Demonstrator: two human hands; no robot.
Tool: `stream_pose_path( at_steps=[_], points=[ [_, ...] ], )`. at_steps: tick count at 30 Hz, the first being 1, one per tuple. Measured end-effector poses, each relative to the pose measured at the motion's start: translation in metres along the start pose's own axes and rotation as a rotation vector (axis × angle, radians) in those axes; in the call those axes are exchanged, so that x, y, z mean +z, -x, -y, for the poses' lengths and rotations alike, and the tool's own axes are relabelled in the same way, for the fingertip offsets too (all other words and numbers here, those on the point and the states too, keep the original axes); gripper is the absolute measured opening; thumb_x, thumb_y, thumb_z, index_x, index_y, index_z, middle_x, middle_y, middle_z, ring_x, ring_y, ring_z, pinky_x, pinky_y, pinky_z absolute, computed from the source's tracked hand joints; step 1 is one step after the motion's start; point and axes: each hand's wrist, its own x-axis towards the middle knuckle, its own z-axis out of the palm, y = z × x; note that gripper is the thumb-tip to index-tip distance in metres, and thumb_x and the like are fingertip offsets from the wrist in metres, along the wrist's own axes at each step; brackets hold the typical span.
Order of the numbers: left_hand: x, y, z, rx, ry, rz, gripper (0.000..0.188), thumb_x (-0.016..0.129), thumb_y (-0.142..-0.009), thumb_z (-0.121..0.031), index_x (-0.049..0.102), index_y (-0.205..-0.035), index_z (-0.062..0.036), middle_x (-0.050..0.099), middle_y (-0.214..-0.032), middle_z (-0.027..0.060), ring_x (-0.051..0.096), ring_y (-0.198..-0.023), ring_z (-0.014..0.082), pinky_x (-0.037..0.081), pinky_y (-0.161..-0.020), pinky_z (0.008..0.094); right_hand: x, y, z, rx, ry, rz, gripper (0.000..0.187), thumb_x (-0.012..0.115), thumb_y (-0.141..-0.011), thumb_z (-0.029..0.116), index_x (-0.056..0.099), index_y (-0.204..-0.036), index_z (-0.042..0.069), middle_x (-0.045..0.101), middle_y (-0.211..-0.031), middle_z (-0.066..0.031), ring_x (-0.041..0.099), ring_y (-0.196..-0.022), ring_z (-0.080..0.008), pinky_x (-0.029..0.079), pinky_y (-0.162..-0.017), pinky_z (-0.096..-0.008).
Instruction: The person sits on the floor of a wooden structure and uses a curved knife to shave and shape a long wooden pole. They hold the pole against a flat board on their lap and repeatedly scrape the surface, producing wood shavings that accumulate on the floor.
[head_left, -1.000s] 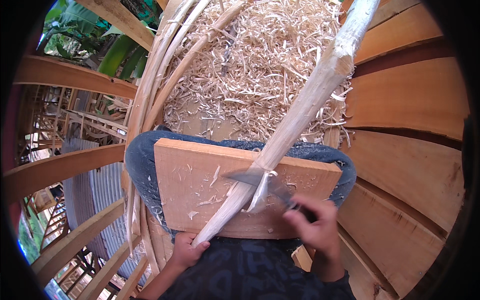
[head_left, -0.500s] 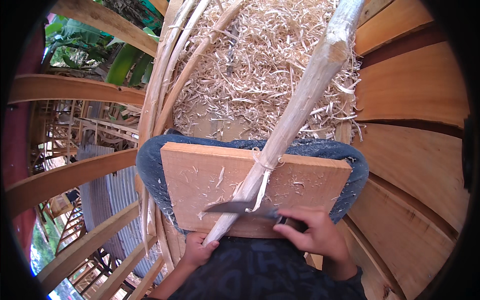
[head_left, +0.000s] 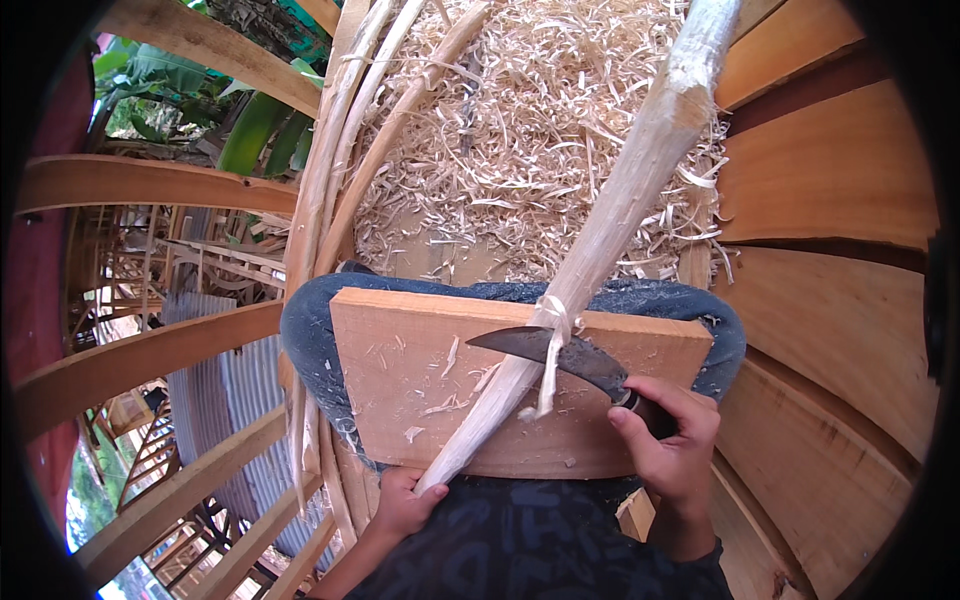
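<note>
A long pale peeled pole (head_left: 612,215) slants from my lap up to the far right, its near end gripped in my left hand (head_left: 408,503). Under it lies a flat wooden board (head_left: 400,385) across my thighs. My right hand (head_left: 672,437) is closed round the dark handle of a knife (head_left: 590,362). Its dark curved blade lies across the pole near the board's far edge. At the blade a thin curled wood shaving (head_left: 549,372) hangs from the pole. Small shavings are scattered over the board.
A deep layer of wood shavings (head_left: 540,130) covers the floor ahead. Several long thin poles (head_left: 338,140) lean along the left side by a slatted wooden railing (head_left: 160,183). Wide plank walling (head_left: 820,170) rises on the right. Outside, corrugated metal sheeting (head_left: 225,390) shows lower left.
The knife has moved away from me along the pole, from near my left hand to the board's far edge. My right hand moved with it; my left hand still grips the pole.
</note>
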Motion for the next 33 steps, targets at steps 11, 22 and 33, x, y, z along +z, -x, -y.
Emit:
stream_pose_path(
  at_steps=[11, 22, 33],
  points=[
    [-0.001, 0.002, -0.005, -0.009, 0.001, 0.013, 0.039, 0.065, -0.074, -0.032, 0.056, -0.061, 0.0039, 0.047, -0.048, 0.0086, 0.045, -0.045, 0.0128, 0.038, -0.047, 0.0289, -0.004, 0.0, -0.003, 0.051, -0.039, 0.02, 0.023, 0.071, -0.07, 0.008, 0.063, -0.09, -0.001, 0.064, -0.076, -0.0148, 0.06, -0.062, -0.0158, 0.046, -0.057, -0.0246],
    [-0.002, 0.0, -0.007, -0.037, 0.034, 0.033, 0.044, 0.065, -0.074, -0.037, 0.057, -0.061, 0.0041, 0.046, -0.046, 0.0075, 0.043, -0.044, 0.011, 0.036, -0.045, 0.0274, 0.006, 0.001, -0.011, -0.056, -0.036, 0.0, 0.024, 0.071, -0.07, 0.008, 0.063, -0.091, -0.002, 0.064, -0.074, -0.0131, 0.062, -0.061, -0.0165, 0.046, -0.056, -0.0254],
    [0.0, 0.0, 0.0, 0.007, 0.031, 0.01, 0.046, 0.065, -0.074, -0.039, 0.055, -0.058, 0.0031, 0.043, -0.044, 0.0091, 0.042, -0.04, 0.0153, 0.036, -0.043, 0.0291, 0.011, 0.001, -0.009, -0.138, -0.008, 0.07, 0.027, 0.07, -0.071, 0.007, 0.062, -0.094, -0.003, 0.061, -0.071, -0.0131, 0.059, -0.057, -0.0164, 0.045, -0.053, -0.0257]
  ],
)
